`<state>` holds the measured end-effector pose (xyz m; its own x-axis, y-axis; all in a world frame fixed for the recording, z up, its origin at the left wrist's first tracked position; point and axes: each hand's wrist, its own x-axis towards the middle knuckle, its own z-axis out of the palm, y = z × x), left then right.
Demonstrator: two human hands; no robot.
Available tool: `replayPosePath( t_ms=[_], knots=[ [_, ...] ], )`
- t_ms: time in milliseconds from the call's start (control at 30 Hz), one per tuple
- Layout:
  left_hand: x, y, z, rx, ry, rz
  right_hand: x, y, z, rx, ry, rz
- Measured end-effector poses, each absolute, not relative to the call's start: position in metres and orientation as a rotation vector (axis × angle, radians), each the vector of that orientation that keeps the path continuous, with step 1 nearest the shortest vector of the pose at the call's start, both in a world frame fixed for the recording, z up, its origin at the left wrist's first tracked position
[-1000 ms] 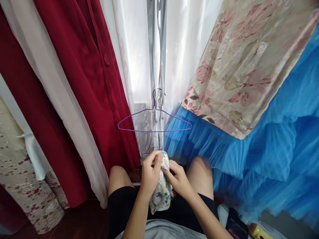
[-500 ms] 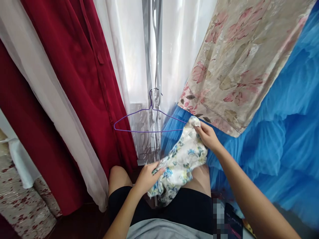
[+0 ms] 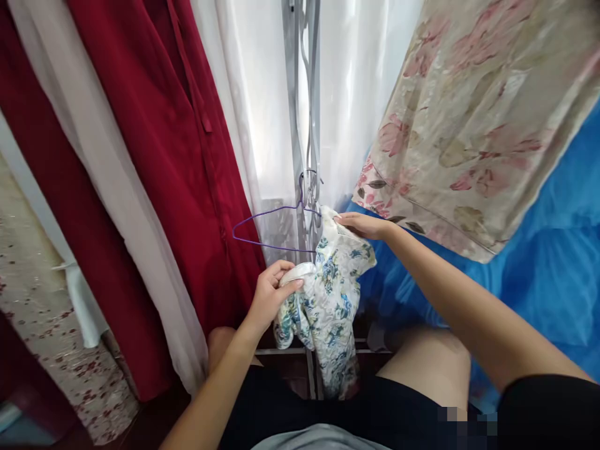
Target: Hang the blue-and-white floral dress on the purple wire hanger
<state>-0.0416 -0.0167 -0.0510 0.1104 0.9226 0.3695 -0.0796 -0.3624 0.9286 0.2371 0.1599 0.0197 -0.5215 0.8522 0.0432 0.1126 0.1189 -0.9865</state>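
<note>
A small white floral shirt (image 3: 335,300) with blue, green and yellow flowers hangs between my hands. My right hand (image 3: 363,224) pinches it near the collar and shoulder, close to the hanger. Lower and to the left, my left hand (image 3: 274,290) grips a white edge of the shirt between thumb and fingers. A purple hanger (image 3: 262,214) is hooked on a metal stand. Its left arm is bare, while its right end is hidden behind or inside the shirt; I cannot tell which.
Dark red cloth (image 3: 187,187) and a pale long garment (image 3: 117,187) hang at the left. A beige floral garment (image 3: 450,137) hangs over ruffled blue fabric (image 3: 544,250) at the right. The grey metal stand (image 3: 290,81) rises before a white curtain (image 3: 257,81).
My right hand has moved left along the hanger, carrying the shirt further over it. My left hand has risen and now holds a white edge. The shirt hangs more upright and spread.
</note>
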Motion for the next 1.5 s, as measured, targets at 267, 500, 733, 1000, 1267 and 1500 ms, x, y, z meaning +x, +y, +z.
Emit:
replayPosePath(
  t_ms=[267, 500, 733, 1000, 1267, 1500],
  knots=[
    [-0.171, 0.036, -0.079, 2.202, 1.336, 0.747, 0.248, 0.132, 0.039, -0.923, -1.923, 1.439],
    [-0.197, 0.088, -0.026, 2.363, 2.004, 0.870, 0.239, 0.129, 0.036, -0.910, -1.801, 1.452],
    [-0.169, 0.122, 0.020, 2.399, 1.677, 1.308, 0.228, 0.112, 0.038, -0.971, -1.653, 1.531],
    [-0.146, 0.127, 0.021, 1.950, 1.524, 1.673, 0.274, 0.091, 0.001, -0.922, -1.738, 1.087],
    [-0.100, 0.087, 0.049, 2.440, 1.668, 1.414, 0.277, 0.079, 0.013, -0.872, -1.325, 0.980],
    [-0.113, 0.113, 0.048, 2.279, 1.848, 1.463, 0.234, 0.055, 0.034, -0.917, -1.640, 0.244]
  ],
)
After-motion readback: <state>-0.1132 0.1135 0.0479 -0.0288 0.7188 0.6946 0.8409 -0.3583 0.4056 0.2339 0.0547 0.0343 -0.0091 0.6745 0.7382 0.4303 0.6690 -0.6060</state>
